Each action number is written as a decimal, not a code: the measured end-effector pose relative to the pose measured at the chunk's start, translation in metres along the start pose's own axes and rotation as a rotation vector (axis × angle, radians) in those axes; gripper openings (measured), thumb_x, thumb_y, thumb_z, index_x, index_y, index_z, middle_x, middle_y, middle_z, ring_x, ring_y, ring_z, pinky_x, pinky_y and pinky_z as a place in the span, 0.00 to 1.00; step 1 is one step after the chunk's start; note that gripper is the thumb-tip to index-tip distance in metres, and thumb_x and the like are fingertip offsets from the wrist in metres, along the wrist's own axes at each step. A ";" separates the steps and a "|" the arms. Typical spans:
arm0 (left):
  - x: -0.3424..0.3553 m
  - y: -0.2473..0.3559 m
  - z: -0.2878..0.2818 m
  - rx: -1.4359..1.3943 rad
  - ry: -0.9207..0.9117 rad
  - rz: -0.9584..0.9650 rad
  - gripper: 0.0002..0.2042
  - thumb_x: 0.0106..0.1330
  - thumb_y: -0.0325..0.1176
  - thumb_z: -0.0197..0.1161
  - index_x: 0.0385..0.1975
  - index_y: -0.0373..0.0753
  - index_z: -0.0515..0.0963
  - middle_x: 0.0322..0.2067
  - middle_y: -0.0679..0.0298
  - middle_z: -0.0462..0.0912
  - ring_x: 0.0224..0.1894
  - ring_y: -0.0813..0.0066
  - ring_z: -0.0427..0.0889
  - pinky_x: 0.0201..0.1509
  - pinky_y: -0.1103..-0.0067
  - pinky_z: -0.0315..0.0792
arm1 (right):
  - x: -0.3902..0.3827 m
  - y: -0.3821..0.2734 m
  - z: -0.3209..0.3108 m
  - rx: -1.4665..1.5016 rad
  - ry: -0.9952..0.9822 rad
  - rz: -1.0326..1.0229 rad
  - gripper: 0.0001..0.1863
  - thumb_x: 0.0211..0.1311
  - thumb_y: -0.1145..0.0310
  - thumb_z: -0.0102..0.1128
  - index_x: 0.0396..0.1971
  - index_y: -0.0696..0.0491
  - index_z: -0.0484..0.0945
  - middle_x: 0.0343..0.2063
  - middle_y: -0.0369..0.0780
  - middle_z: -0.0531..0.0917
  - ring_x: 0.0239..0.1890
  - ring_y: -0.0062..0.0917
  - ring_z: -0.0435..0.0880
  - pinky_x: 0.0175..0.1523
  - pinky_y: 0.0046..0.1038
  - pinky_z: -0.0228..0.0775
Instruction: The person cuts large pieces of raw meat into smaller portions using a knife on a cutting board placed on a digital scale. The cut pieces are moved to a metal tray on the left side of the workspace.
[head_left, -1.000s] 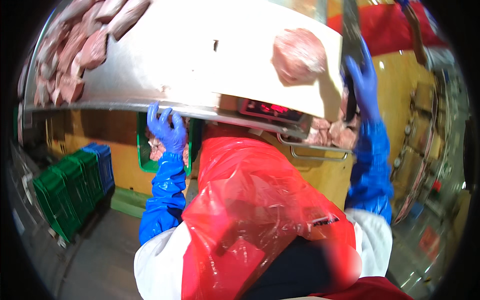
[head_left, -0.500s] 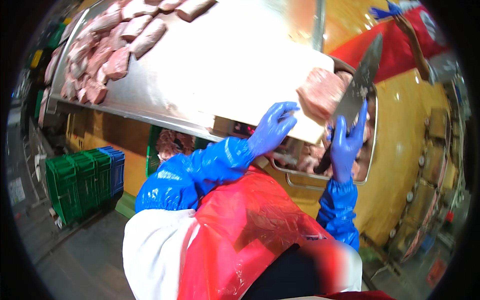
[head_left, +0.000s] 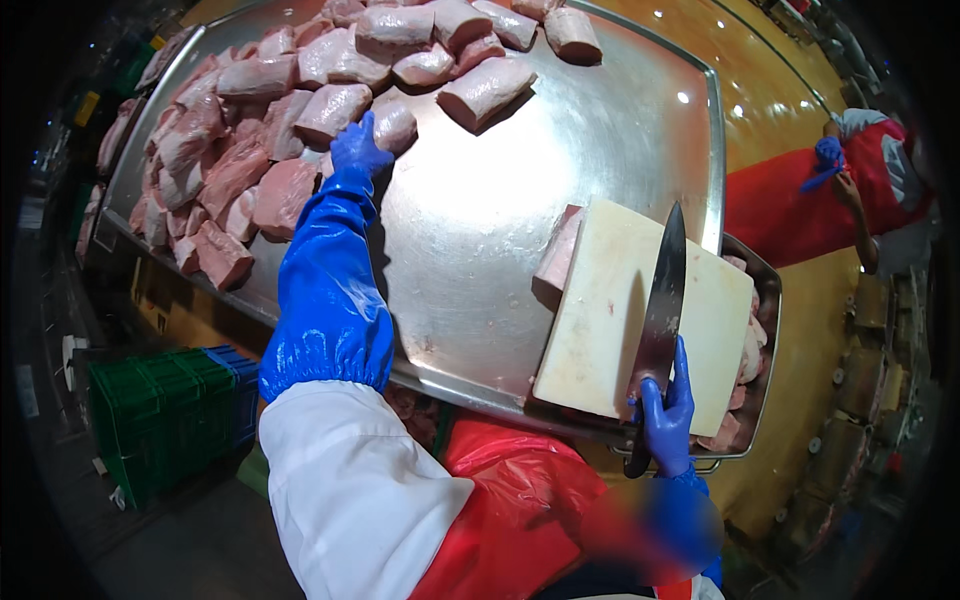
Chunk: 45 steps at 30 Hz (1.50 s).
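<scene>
Holding knife (head_left: 663, 310), right hand (head_left: 670, 422), left hand (head_left: 360, 150) at meat (head_left: 397, 127), grip unclear, steel table (head_left: 450, 250), floor (head_left: 805, 290)

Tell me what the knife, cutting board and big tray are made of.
Knife: probably steel blade, given its grey sheen; black handle, perhaps plastic. Cutting board: likely plastic, matte cream with no visible grain. Big tray: metal, probably stainless steel, silvery with bright glare.
</scene>
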<state>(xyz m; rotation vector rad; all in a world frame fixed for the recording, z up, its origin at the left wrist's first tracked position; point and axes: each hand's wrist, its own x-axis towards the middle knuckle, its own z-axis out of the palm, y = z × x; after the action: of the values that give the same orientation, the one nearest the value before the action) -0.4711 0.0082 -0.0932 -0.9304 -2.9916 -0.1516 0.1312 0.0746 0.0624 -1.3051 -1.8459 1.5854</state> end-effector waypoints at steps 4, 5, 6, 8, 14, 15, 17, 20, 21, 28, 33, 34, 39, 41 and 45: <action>0.019 -0.075 0.001 -0.516 0.016 -0.057 0.33 0.55 0.47 0.70 0.61 0.40 0.75 0.44 0.48 0.84 0.46 0.51 0.84 0.54 0.65 0.76 | 0.002 -0.004 0.006 0.032 -0.053 -0.005 0.38 0.70 0.78 0.52 0.78 0.48 0.50 0.27 0.35 0.80 0.23 0.13 0.75 0.26 0.18 0.69; 0.013 -0.069 0.013 -0.781 -0.172 -0.022 0.30 0.58 0.47 0.69 0.58 0.37 0.76 0.46 0.52 0.84 0.47 0.57 0.83 0.54 0.67 0.76 | 0.002 0.000 0.007 0.029 -0.021 0.007 0.38 0.70 0.78 0.52 0.78 0.48 0.50 0.27 0.35 0.80 0.23 0.13 0.75 0.26 0.18 0.69; 0.004 -0.065 0.016 -1.027 -0.369 -0.036 0.28 0.61 0.47 0.67 0.56 0.34 0.77 0.47 0.55 0.84 0.48 0.63 0.83 0.53 0.69 0.76 | -0.001 0.002 0.007 0.030 0.008 0.018 0.38 0.70 0.78 0.52 0.78 0.48 0.50 0.27 0.35 0.80 0.23 0.13 0.74 0.26 0.18 0.69; -0.037 -0.080 0.034 -1.140 -0.268 -0.231 0.25 0.67 0.46 0.61 0.56 0.32 0.76 0.50 0.54 0.81 0.52 0.64 0.79 0.58 0.69 0.73 | 0.003 -0.002 0.005 0.090 0.053 -0.001 0.39 0.70 0.78 0.53 0.78 0.48 0.51 0.27 0.34 0.80 0.23 0.13 0.75 0.25 0.18 0.69; -0.113 0.049 0.010 -0.817 0.270 0.241 0.30 0.59 0.32 0.68 0.62 0.33 0.70 0.59 0.45 0.75 0.61 0.47 0.74 0.67 0.63 0.67 | -0.017 -0.003 -0.017 0.094 0.264 -0.017 0.39 0.70 0.78 0.53 0.78 0.47 0.51 0.31 0.33 0.80 0.25 0.13 0.77 0.25 0.18 0.71; -0.119 0.090 0.009 -0.900 0.248 0.444 0.31 0.56 0.26 0.70 0.63 0.36 0.71 0.59 0.49 0.75 0.65 0.52 0.71 0.69 0.65 0.66 | -0.022 -0.008 -0.019 0.140 0.276 0.027 0.39 0.71 0.77 0.54 0.78 0.47 0.50 0.32 0.34 0.80 0.25 0.13 0.77 0.26 0.17 0.71; -0.132 0.176 0.008 -0.956 -0.049 0.655 0.29 0.59 0.33 0.71 0.62 0.39 0.74 0.60 0.48 0.74 0.66 0.49 0.71 0.71 0.64 0.64 | -0.032 -0.002 -0.021 0.138 0.320 0.033 0.39 0.71 0.76 0.55 0.78 0.47 0.50 0.33 0.34 0.80 0.25 0.13 0.78 0.26 0.17 0.71; -0.132 0.248 0.050 -1.249 -0.506 0.870 0.27 0.69 0.43 0.63 0.66 0.38 0.71 0.68 0.46 0.67 0.68 0.50 0.68 0.70 0.62 0.66 | -0.043 0.003 -0.028 0.114 0.290 0.050 0.38 0.73 0.74 0.56 0.78 0.47 0.50 0.41 0.35 0.81 0.26 0.13 0.77 0.28 0.19 0.73; -0.144 0.270 0.051 -1.240 -0.611 0.916 0.30 0.68 0.46 0.62 0.67 0.39 0.69 0.69 0.46 0.64 0.70 0.49 0.64 0.70 0.58 0.60 | -0.049 0.011 -0.030 0.125 0.304 0.035 0.38 0.73 0.74 0.56 0.78 0.47 0.50 0.42 0.34 0.81 0.27 0.12 0.76 0.30 0.18 0.73; -0.140 0.257 0.069 -0.144 -0.457 0.972 0.48 0.58 0.71 0.54 0.76 0.50 0.56 0.78 0.51 0.44 0.79 0.42 0.32 0.72 0.37 0.22 | -0.051 0.013 -0.038 0.114 0.375 0.009 0.39 0.71 0.72 0.56 0.78 0.47 0.50 0.35 0.34 0.81 0.29 0.12 0.73 0.34 0.21 0.72; -0.132 0.217 0.017 -0.107 -0.349 0.680 0.51 0.48 0.60 0.71 0.76 0.59 0.56 0.78 0.48 0.37 0.78 0.35 0.32 0.70 0.31 0.35 | -0.063 0.027 -0.048 0.027 0.440 -0.039 0.39 0.73 0.71 0.56 0.78 0.48 0.47 0.33 0.32 0.79 0.29 0.12 0.72 0.36 0.20 0.71; -0.137 0.197 0.006 0.016 -0.309 0.606 0.52 0.46 0.58 0.73 0.76 0.62 0.55 0.78 0.48 0.35 0.77 0.32 0.33 0.68 0.29 0.40 | -0.063 0.026 -0.045 0.077 0.411 0.004 0.39 0.72 0.71 0.56 0.78 0.48 0.47 0.34 0.32 0.79 0.29 0.12 0.72 0.36 0.20 0.71; -0.134 0.135 0.010 0.049 -0.160 0.211 0.54 0.48 0.43 0.74 0.77 0.64 0.48 0.77 0.46 0.40 0.70 0.31 0.58 0.60 0.40 0.66 | -0.049 0.023 -0.034 0.144 0.409 -0.040 0.38 0.71 0.73 0.55 0.78 0.48 0.51 0.30 0.34 0.79 0.24 0.13 0.72 0.32 0.21 0.73; -0.109 0.108 -0.004 -0.132 -0.147 0.123 0.52 0.49 0.40 0.72 0.77 0.59 0.49 0.73 0.43 0.53 0.58 0.34 0.75 0.56 0.52 0.75 | -0.043 0.028 -0.034 0.143 0.323 -0.036 0.39 0.72 0.73 0.54 0.78 0.47 0.49 0.30 0.33 0.78 0.25 0.12 0.72 0.31 0.19 0.71; -0.097 0.020 -0.004 -1.708 -0.543 -0.153 0.41 0.57 0.36 0.66 0.74 0.39 0.58 0.63 0.48 0.72 0.59 0.53 0.77 0.61 0.64 0.74 | -0.029 0.030 -0.035 0.201 0.128 -0.060 0.39 0.72 0.73 0.54 0.78 0.48 0.49 0.29 0.33 0.78 0.25 0.11 0.72 0.31 0.18 0.70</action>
<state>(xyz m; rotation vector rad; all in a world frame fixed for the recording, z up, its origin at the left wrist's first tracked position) -0.3803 -0.0308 -0.0909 -0.6109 -2.6302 -3.0449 0.1849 0.0689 0.0529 -1.2200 -1.5897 1.5719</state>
